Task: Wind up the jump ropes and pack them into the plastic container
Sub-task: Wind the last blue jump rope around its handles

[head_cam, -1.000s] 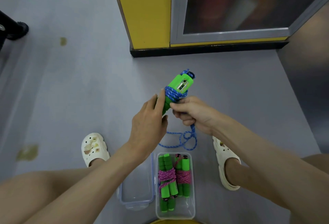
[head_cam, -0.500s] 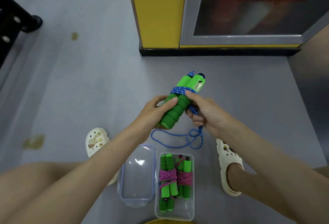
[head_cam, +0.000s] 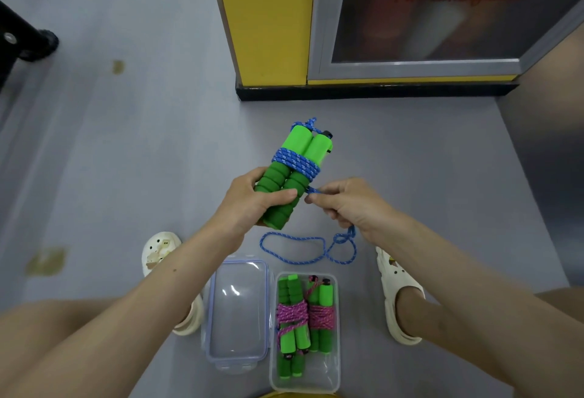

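Blue rope: several turns round the handles, held above the floor; slack lies on it.
Left hand: grips the foam ends.
Right hand: pinches rope just beside handles.
Change: bundle flipped since a second ago; right hand now out sideways.
Meaning: next turn set up, winding nearly done, I'd say.
Box: open, pink sets inside.

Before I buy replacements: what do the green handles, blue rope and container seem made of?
Green handles: matte ribbed foam grips, smooth plastic tops, seemingly. Blue rope: braided cord, probably nylon or cotton; flecked weave shows. Container: clear, glossy plastic; contents show through its walls.
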### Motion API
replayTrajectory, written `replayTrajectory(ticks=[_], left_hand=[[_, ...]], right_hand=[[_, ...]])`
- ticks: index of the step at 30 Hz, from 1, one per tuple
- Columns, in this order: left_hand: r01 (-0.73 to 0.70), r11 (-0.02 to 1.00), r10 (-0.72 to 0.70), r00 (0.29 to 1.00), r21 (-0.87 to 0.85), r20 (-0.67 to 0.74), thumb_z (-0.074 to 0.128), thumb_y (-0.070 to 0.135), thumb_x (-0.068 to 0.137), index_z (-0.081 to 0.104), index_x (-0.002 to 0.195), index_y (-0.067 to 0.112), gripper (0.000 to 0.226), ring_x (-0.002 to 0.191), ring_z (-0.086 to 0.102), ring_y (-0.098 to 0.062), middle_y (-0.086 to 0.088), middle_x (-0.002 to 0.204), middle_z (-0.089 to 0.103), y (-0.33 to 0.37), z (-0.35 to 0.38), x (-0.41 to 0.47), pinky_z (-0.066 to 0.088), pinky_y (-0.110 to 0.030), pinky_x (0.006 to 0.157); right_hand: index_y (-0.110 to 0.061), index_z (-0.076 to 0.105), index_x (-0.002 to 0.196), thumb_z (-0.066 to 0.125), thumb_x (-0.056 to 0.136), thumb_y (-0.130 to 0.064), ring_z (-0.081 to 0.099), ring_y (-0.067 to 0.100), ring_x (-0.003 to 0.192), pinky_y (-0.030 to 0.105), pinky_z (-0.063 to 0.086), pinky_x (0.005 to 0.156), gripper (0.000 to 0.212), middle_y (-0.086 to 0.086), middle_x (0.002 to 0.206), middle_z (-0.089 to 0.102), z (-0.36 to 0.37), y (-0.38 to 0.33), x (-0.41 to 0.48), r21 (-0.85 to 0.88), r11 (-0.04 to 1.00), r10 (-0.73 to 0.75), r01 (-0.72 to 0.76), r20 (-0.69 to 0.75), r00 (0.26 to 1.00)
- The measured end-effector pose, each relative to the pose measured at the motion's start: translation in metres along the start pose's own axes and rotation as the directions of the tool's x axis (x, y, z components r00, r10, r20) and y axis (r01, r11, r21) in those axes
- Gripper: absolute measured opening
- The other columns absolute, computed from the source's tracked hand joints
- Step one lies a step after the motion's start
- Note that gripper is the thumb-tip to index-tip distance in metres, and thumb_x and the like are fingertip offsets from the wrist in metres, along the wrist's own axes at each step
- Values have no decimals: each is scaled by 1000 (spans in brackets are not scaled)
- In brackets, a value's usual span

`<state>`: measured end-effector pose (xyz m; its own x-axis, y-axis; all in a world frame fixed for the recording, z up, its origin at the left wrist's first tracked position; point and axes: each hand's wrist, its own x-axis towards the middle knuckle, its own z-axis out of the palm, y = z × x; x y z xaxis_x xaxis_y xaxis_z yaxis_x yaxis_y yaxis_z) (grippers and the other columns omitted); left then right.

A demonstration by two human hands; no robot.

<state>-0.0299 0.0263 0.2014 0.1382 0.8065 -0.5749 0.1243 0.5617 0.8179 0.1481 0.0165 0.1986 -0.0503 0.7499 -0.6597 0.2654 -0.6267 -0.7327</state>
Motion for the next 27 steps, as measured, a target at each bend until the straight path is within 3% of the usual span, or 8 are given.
replayTrajectory(ticks=[4,7,10,12,16,19,21,27], left_hand=[[-21,999,19,999,50,30,78,11,75,63,116,17,44,76,70,-24,-9,98,72,0,1,0,57,-33,65],[-34,998,33,999,57,29,78,10,75,62,116,19,45,78,70,-24,-8,98,72,0,3,-1,59,-36,70],[-48,997,46,998,56,36,78,9,76,62,117,19,45,79,70,-23,-8,98,72,0,4,-2,59,-37,72],[-68,996,67,997,49,24,78,10,76,61,119,18,48,80,70,-25,-8,99,71,0,5,-1,59,-39,74],[-102,992,105,994,68,-31,80,12,75,62,112,18,41,82,69,-28,-9,96,71,-4,8,0,58,-40,74],[-95,992,99,994,80,-48,80,13,74,63,100,17,31,80,69,-26,-10,92,72,-6,10,-1,57,-36,71],[-100,991,103,994,84,-40,80,12,75,62,99,17,30,80,69,-25,-10,92,71,-6,9,-1,57,-36,71],[-146,987,147,989,65,-21,76,9,78,61,98,22,29,73,67,-14,-2,85,70,-2,10,-2,52,-23,58]], right_hand=[[-13,67,77,51,97,-25,35,9,47,19,28,46,29,0,55,46,-1,1,0,22,1000,17,-15,-56,998],[-13,69,75,55,95,-22,45,8,61,18,39,56,26,0,67,56,-1,1,2,38,999,29,-25,-104,994],[-1,72,88,66,88,-15,47,7,55,12,41,47,15,2,65,59,-4,2,3,166,986,49,-13,-217,975],[-2,71,92,69,86,-13,42,7,49,13,37,42,13,4,62,58,-5,1,2,183,983,42,7,-263,964],[-10,71,99,65,89,-17,36,6,42,14,28,40,14,2,59,53,-5,-4,-1,91,996,41,-24,-183,982],[-13,72,95,63,90,-25,30,6,41,15,23,37,16,-1,53,43,-4,-8,-4,-63,996,59,-63,-57,997],[-11,72,91,59,92,-26,25,5,36,16,19,37,20,-1,50,37,-4,-9,-4,-76,996,49,-50,-17,999],[-15,62,71,47,99,-24,38,6,46,14,30,44,33,0,59,49,-2,-11,-3,-71,997,-28,21,-89,996]])
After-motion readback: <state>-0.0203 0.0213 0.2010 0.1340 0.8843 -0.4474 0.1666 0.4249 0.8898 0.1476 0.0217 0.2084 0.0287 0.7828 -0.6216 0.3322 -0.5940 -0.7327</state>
